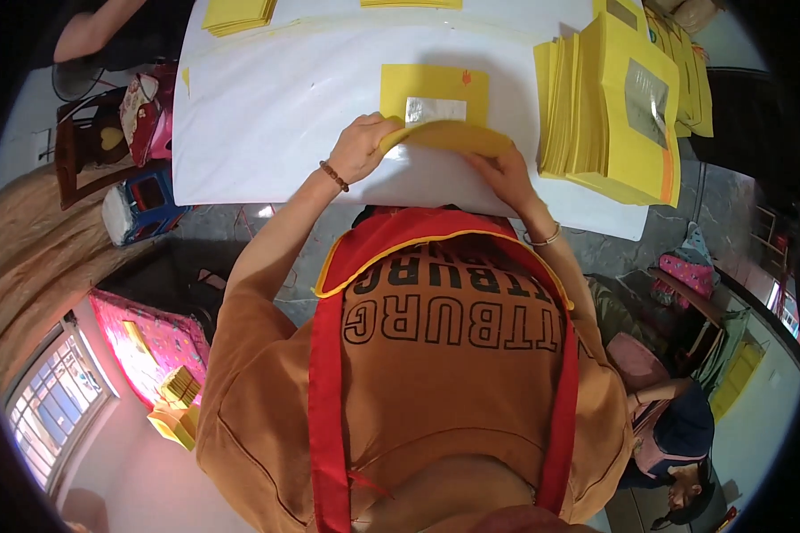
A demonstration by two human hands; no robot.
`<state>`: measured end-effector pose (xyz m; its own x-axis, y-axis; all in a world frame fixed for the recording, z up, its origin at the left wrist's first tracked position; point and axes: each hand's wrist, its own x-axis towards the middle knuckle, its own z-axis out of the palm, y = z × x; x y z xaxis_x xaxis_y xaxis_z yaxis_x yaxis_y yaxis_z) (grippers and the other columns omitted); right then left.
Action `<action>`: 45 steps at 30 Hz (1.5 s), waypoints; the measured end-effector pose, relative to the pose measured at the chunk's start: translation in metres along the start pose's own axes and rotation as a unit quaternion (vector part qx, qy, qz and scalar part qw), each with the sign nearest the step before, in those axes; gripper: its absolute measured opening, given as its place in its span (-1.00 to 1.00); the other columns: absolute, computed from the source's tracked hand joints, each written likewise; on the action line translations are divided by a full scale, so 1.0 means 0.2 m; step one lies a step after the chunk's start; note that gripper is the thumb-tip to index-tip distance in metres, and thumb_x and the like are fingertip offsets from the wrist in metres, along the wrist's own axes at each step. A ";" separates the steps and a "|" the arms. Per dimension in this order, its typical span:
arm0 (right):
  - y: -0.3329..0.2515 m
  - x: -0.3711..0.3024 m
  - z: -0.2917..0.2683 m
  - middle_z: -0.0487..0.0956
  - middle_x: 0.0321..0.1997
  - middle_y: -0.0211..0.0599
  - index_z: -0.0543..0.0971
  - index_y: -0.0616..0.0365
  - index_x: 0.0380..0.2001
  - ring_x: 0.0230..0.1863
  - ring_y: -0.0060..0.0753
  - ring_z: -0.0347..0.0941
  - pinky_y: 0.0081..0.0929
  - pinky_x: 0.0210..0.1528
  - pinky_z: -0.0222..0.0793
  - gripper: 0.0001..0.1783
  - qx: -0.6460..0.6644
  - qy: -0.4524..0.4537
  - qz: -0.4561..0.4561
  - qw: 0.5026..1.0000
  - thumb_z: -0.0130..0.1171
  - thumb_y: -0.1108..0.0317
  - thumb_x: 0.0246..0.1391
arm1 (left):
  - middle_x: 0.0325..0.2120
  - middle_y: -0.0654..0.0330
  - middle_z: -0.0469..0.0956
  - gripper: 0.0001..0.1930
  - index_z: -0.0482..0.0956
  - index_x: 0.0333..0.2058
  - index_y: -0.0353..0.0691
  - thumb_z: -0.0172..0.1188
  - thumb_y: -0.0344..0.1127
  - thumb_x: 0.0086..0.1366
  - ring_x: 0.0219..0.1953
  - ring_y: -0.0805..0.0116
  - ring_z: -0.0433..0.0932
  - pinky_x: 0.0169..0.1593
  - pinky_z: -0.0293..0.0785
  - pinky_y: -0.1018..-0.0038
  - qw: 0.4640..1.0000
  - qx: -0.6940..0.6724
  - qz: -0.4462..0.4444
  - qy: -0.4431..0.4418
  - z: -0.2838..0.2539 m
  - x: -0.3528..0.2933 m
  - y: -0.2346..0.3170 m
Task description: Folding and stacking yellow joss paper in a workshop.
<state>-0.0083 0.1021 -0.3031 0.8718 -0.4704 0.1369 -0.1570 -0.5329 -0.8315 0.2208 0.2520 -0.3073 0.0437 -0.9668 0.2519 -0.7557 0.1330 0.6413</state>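
Note:
My left hand (361,148) and my right hand (505,176) are closed on the two ends of a bowed yellow paper envelope (451,135), held just above the near part of the white table (267,133). Its middle arches up between my hands. Directly beyond it lies a flat yellow envelope (449,82) with a shiny window and a small red mark. Whether the bowed piece and the flat one are joined, I cannot tell. Fingertips of both hands are partly hidden behind the paper.
On the table's right stands a thick row of yellow envelopes (596,115). A yellow stack (238,14) lies at the far left, another (411,3) at the far edge. Someone's arm (98,31) shows at the upper left. A seated person (676,435) is behind me, lower right.

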 end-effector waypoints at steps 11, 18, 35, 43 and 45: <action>-0.02 0.09 0.08 0.55 -0.38 -0.06 0.37 0.23 -0.09 -0.33 -0.19 0.50 -0.39 -0.27 0.34 -0.53 0.122 0.093 0.159 0.975 0.12 0.17 -0.01 | -0.63 -0.04 0.46 -0.70 0.45 -0.40 -0.24 -0.02 -0.08 0.22 -0.50 -0.04 0.45 -0.42 0.33 0.17 0.953 -0.048 -0.299 0.004 0.01 0.19 0.03; -0.09 0.12 0.13 0.54 -0.29 -0.07 0.36 0.22 -0.08 -0.29 -0.08 0.47 -0.29 -0.24 0.33 -0.53 0.062 0.173 0.259 0.948 0.15 0.25 -0.06 | -0.66 -0.05 0.45 -0.71 0.43 -0.43 -0.25 0.02 -0.10 0.18 -0.55 -0.04 0.46 -0.47 0.33 0.14 0.938 0.006 -0.345 0.023 0.07 0.21 0.01; -0.05 0.13 0.15 0.56 -0.28 -0.34 0.53 0.05 -0.26 -0.39 -0.39 0.47 -0.40 -0.28 0.15 -0.75 -0.026 0.165 0.239 0.957 0.16 0.28 -0.07 | -0.65 0.04 0.52 -0.40 0.06 0.13 -0.13 0.09 -0.21 0.15 -0.60 0.00 0.51 -0.55 0.37 0.20 0.914 0.069 -0.390 0.090 0.10 0.26 0.06; -0.01 0.11 0.18 0.55 -0.37 -0.18 0.53 0.12 -0.22 -0.55 -0.35 0.44 -0.45 -0.42 0.35 -0.71 -0.083 0.171 0.191 0.963 0.15 0.29 -0.06 | -0.74 0.11 0.48 -0.35 0.03 0.15 -0.18 0.12 -0.19 0.14 -0.70 0.07 0.47 -0.63 0.33 0.29 0.910 0.152 -0.367 0.120 0.13 0.25 0.07; -0.01 0.11 0.18 0.55 -0.39 -0.19 0.53 0.12 -0.22 -0.55 -0.36 0.44 -0.46 -0.42 0.34 -0.72 -0.085 0.174 0.183 0.964 0.15 0.30 -0.05 | -0.76 0.12 0.46 -0.35 0.04 0.15 -0.17 0.12 -0.19 0.14 -0.72 0.08 0.46 -0.63 0.33 0.29 0.917 0.171 -0.333 0.138 0.14 0.23 0.06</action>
<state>0.0289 0.1182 -0.3176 0.5399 -0.8403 0.0478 -0.5247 -0.3805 -0.7615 0.1947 0.2031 -0.3076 0.6983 -0.7100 0.0911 -0.6597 -0.5889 0.4669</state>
